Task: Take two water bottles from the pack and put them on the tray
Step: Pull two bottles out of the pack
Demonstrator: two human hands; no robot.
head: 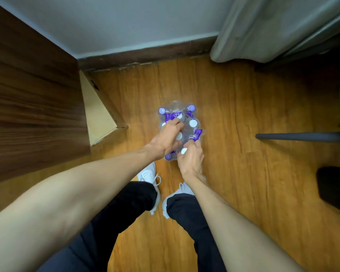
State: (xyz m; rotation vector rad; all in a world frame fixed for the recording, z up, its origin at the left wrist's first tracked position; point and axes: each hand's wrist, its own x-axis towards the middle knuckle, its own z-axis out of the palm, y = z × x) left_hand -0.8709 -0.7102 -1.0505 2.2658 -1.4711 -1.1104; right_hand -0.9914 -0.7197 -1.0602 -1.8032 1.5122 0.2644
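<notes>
**Both hands on the water pack on the floor**

Nearest the camera, two bare forearms reach forward and down over dark trousers and a pair of white shoes planted on the wooden floor. Just past the toes stands the pack of water bottles, upright on the floor and wrapped in clear plastic film with purple print.

The right hand sits at the near edge of the pack, fingers curled around a white-capped bottle — the cap shows just beside the thumb, though how firm the grip is cannot be told. The left hand comes in from the left side and lies across the top of the pack, fingers bent and pressed among the caps and torn film; whether it grips a bottle or only the wrap is unclear. Purple caps mark the pack's corners, white ones its middle.

To the left rises a dark wooden cabinet. At the right, a dark chair leg crosses the floor. Farther off, a brown skirting board meets the grey wall, with a pale curtain hanging at the far right.
</notes>
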